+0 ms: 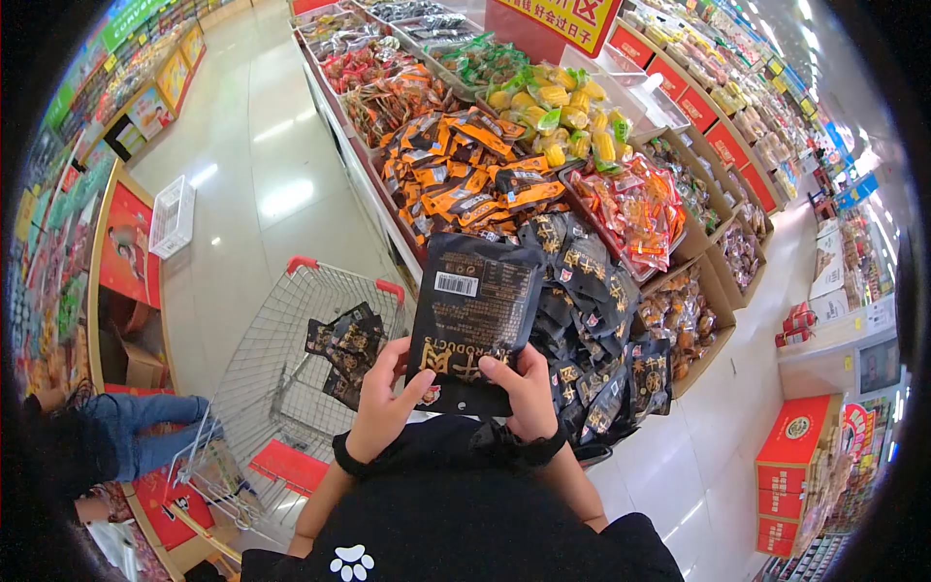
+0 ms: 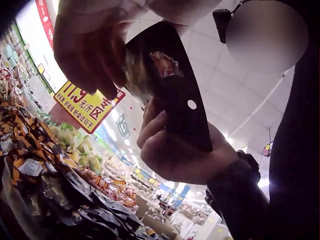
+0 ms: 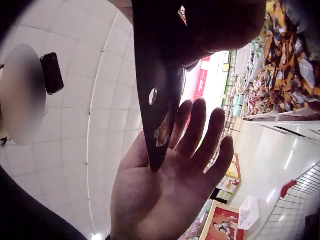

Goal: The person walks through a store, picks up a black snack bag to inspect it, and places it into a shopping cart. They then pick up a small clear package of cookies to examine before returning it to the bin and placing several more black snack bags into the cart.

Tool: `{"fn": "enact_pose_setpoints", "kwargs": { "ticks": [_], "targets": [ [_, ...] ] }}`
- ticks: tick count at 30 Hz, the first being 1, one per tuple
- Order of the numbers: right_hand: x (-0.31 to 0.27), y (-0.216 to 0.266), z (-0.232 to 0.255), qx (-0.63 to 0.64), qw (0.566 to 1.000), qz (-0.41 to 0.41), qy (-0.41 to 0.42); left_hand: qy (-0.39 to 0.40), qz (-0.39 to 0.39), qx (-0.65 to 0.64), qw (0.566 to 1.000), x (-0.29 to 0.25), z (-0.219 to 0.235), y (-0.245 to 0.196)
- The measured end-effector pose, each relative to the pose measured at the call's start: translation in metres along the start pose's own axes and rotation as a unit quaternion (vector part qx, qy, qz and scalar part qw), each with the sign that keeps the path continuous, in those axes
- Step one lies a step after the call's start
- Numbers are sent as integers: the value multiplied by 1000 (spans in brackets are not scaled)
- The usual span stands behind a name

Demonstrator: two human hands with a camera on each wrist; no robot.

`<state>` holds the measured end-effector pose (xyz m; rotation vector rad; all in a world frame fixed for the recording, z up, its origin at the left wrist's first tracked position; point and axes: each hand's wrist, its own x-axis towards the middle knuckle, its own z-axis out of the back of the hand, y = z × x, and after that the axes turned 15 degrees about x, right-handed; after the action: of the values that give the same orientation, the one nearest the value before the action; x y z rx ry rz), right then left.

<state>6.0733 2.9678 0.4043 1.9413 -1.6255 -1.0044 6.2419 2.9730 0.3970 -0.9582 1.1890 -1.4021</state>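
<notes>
Both hands hold a black package (image 1: 475, 310) with gold lettering and a white barcode label, upright before the chest. The left hand (image 1: 386, 398) grips its lower left corner, thumb on the face; the right hand (image 1: 529, 393) grips the lower right corner the same way. In the left wrist view, the package's dark edge (image 2: 187, 90) with a round hole lies between the left hand (image 2: 95, 50) and the right hand (image 2: 185, 150). The right wrist view shows the left palm (image 3: 165, 185) against the package (image 3: 155, 65). Similar black packages (image 1: 582, 320) lie heaped just to the right.
A wire shopping cart (image 1: 281, 388) at left holds several black packages (image 1: 347, 349). Bins of orange packs (image 1: 465, 175), yellow corn packs (image 1: 572, 107) and red packs (image 1: 635, 213) stand ahead. A white basket (image 1: 173, 217) sits on the floor; another person's legs (image 1: 145, 432) show at far left.
</notes>
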Motion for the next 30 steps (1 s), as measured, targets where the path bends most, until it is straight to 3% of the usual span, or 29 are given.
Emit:
{"fn": "enact_pose_setpoints", "kwargs": {
  "ticks": [7, 10, 11, 13, 14, 15, 16, 17, 18, 19, 22, 23, 24, 25, 26, 27, 28, 29, 30],
  "targets": [
    [-1, -2, 2, 23, 999, -24, 3, 14, 36, -69, 997, -5, 3, -5],
    [-2, -2, 1, 12, 1000, -2, -4, 36, 29, -77, 996, -3, 5, 1],
    [-4, -4, 3, -107, 992, 74, -2, 39, 28, -77, 996, -1, 4, 2],
    [-13, -1, 5, -319, 931, 175, 1, -50, -9, -111, 993, 3, 0, 5],
    [-8, 7, 4, -420, 846, 323, 64, -31, -5, -122, 992, 2, 2, 10],
    [-2, 15, 3, -503, 723, 457, 124, -11, -61, -76, 995, 0, 8, -3],
    [-3, 17, 4, -563, 664, 477, 122, 37, 42, -210, 976, 0, 11, 5],
    [-8, 21, 1, -609, 631, 465, 125, 85, 143, -338, 926, 1, 12, 10],
    [-8, 20, 0, -605, 632, 470, 119, 130, 166, -401, 892, 0, 16, 6],
    [-8, 20, -1, -602, 632, 475, 113, 133, 166, -400, 891, 1, 17, 5],
    [-8, 23, -3, -590, 639, 479, 120, 166, 169, -368, 899, 2, 18, 3],
    [-7, 21, -4, -589, 639, 480, 119, 162, 140, -286, 934, 1, 18, 1],
    [-4, 16, -3, -540, 680, 486, 99, 156, 111, -201, 961, 1, 18, 0],
    [-1, 12, -3, -488, 718, 490, 78, 157, 110, -201, 961, 1, 17, 0],
    [1, 9, -5, -434, 753, 492, 57, 135, 117, -245, 953, 2, 16, 0],
    [1, 9, -8, -434, 752, 492, 57, 113, 124, -288, 943, 3, 15, -1],
    [1, 9, -12, -393, 798, 458, 7, 113, 123, -288, 943, 4, 14, -3],
    [0, 9, -16, -348, 837, 419, -43, 64, 121, -298, 945, 6, 14, -8],
    [1, 9, -19, -322, 846, 419, -71, 15, 118, -308, 944, 8, 15, -11]
  ]
}}
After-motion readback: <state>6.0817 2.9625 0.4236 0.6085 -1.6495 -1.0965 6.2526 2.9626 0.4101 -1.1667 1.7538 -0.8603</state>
